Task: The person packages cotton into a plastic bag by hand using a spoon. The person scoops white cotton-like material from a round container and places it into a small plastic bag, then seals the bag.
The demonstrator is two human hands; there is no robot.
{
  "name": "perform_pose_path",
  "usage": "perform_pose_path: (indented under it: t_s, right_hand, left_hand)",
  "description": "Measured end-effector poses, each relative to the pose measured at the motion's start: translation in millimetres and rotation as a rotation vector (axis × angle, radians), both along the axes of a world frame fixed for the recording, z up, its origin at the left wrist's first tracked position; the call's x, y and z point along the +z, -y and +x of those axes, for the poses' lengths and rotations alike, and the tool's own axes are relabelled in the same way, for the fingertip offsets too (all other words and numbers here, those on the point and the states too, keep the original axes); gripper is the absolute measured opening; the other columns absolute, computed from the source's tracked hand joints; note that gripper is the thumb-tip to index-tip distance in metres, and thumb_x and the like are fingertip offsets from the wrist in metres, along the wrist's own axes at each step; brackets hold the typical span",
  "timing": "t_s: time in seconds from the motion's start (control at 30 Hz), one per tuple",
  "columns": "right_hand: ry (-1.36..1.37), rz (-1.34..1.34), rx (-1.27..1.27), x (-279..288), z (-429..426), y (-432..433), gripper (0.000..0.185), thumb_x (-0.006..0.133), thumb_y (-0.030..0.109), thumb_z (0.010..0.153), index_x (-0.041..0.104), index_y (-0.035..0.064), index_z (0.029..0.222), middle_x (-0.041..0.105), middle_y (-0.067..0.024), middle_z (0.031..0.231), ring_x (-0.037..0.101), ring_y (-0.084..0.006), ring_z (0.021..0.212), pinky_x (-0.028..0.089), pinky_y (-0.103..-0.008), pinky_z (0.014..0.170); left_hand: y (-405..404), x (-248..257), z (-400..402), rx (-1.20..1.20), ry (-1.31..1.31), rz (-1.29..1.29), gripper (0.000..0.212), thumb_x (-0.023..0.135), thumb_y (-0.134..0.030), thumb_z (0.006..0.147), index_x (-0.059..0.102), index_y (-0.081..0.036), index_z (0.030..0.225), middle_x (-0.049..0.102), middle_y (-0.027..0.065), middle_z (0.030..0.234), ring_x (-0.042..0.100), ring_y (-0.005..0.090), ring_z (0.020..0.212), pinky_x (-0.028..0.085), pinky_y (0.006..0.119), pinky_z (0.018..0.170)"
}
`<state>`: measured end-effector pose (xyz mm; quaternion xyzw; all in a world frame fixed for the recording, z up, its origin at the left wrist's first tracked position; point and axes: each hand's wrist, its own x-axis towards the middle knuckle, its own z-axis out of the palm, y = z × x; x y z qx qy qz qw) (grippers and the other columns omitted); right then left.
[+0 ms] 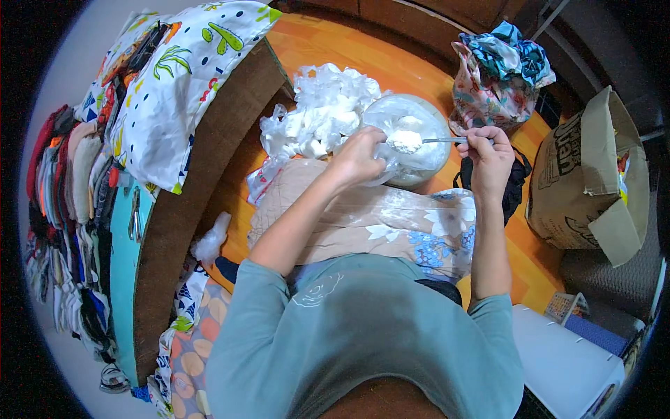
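My right hand (487, 152) pinches the handle of a metal spoon (444, 140). A heap of white powder (405, 141) covers the spoon's bowl, held over a round tub (444, 112) lined with clear plastic. More white powder shows inside the tub, behind the spoon. With curled fingers, my left hand (360, 157) holds a small clear plastic bag (386, 166) close to the loaded spoon; the bag's mouth is partly hidden by the fingers. Beyond that hand lies a pile of clear plastic bags of white powder (327, 112) on the floor.
A floral cloth (387, 209), dusted with powder, covers my lap. To the right stand an open cardboard box (562, 173), a stuffed patterned bag (494, 99) and a white plastic bin (565, 361). A cabinet side (178, 246) and hanging clothes (68, 209) border the left.
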<state>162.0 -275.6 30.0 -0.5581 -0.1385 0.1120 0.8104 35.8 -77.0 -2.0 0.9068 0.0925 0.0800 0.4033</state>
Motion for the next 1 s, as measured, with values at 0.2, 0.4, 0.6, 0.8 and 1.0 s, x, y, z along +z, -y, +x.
perform_pose_path:
  t_s: [0.2,0.4,0.6,0.8,1.0]
  right_hand:
    - [0.104,-0.128,0.055,-2,-21,-15,0.004,0.052,-0.004,0.076,0.055,-0.0021,0.076,0.059,-0.0083,0.071,0.057,-0.0115,0.054,0.048,-0.0219,0.05]
    - [0.186,-0.23,0.153,-11,-44,-32,0.003,0.053,-0.002,0.076,0.056,-0.0023,0.077,0.058,-0.0056,0.069,0.057,-0.0101,0.056,0.047,-0.0216,0.052]
    - [0.557,-0.47,0.354,-17,-59,-26,0.012,0.051,-0.008,0.072,0.058,-0.0022,0.079,0.06,-0.0075,0.068,0.059,-0.0149,0.061,0.046,-0.026,0.057]
    - [0.831,-0.545,0.4,-1,-64,-12,0.016,0.05,-0.013,0.067,0.057,-0.0026,0.077,0.061,-0.0125,0.074,0.061,-0.0232,0.067,0.047,-0.0296,0.061]
    - [0.447,-0.301,0.251,18,-53,15,0.018,0.047,-0.018,0.069,0.056,-0.0035,0.077,0.063,-0.0108,0.084,0.059,-0.014,0.076,0.048,-0.0257,0.071]
  left_hand:
    - [2,3,2,-0.029,-0.006,0.061,0.044,0.057,-0.008,0.059,0.058,0.008,0.1,0.056,0.0222,0.105,0.055,0.0338,0.097,0.043,0.035,0.085]
    - [1,-2,-2,-0.037,-0.124,0.116,0.046,0.059,-0.01,0.057,0.058,0.008,0.1,0.058,0.0225,0.099,0.056,0.0341,0.094,0.044,0.035,0.083]
    - [2,-8,-19,0.029,-0.079,-0.038,0.047,0.058,-0.01,0.057,0.058,0.008,0.101,0.059,0.0223,0.1,0.058,0.0315,0.091,0.045,0.034,0.081]
    - [8,-17,-25,0.009,0.014,-0.066,0.045,0.055,-0.006,0.058,0.058,0.008,0.101,0.058,0.0209,0.102,0.056,0.03,0.097,0.042,0.033,0.086]
    - [9,-19,-29,0.079,0.056,-0.144,0.043,0.052,0.0,0.059,0.057,0.008,0.101,0.056,0.0196,0.105,0.054,0.0299,0.1,0.04,0.032,0.089]
